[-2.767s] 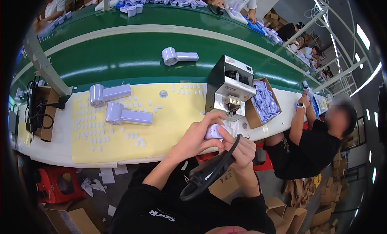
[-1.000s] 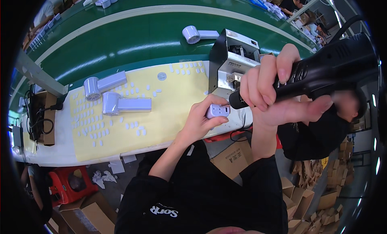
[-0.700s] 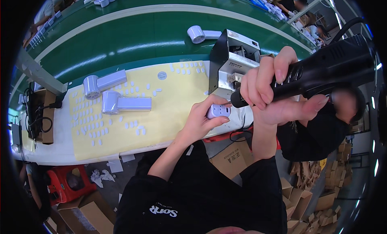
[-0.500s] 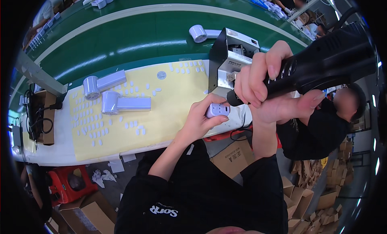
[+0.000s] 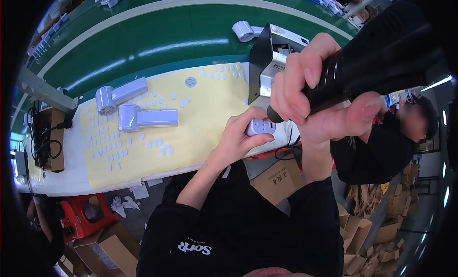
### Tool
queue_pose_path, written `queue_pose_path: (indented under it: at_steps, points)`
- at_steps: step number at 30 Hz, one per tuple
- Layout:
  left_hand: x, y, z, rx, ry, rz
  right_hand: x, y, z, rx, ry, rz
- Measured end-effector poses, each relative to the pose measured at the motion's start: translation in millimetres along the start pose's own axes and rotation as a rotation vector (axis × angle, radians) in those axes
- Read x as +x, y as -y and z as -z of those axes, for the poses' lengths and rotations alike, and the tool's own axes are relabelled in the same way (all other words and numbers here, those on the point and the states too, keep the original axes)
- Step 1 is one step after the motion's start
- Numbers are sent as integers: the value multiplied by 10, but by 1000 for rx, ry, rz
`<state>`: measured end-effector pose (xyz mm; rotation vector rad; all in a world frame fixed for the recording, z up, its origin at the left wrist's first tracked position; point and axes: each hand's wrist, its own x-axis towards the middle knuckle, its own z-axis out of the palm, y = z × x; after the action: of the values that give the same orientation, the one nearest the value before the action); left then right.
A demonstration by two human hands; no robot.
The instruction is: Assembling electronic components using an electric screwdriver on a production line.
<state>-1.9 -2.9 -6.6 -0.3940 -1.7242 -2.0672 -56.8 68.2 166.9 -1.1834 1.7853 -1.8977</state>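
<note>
A long white workbench [image 5: 62, 179] is covered by a pale yellow sheet [image 5: 200, 129], on which many small white oval stickers [image 5: 102, 143] are stuck. Two pale lavender cylindrical-headed plastic housings [image 5: 143, 118] are laid side by side on the sheet, near a grey metal box-shaped machine [image 5: 269, 62].

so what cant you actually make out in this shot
Head view only:
- Tip of the black power tool, where it meets the small white part: hidden by the right hand.
- Most of the small white part: wrapped by the left hand.
- Tool's rear end: cut off by the dark fisheye rim.
- Inside of the grey machine: blocked by the right hand's fingers.
- Small white pieces on the yellow mat: too small to identify.
</note>
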Motion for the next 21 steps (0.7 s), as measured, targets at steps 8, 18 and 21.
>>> queue_pose_path:
  at_steps: [8,18,21]
  points:
    - [-15,-7,-6,-16,-6,32,-23,-15,-4,-19,12,3]
    - [12,-80,-17,-9,-5,19,-93,-86,239,182,3,211]
    - [52,-94,-48,-17,-96,-37,-117,-164,362,267,-35,326]
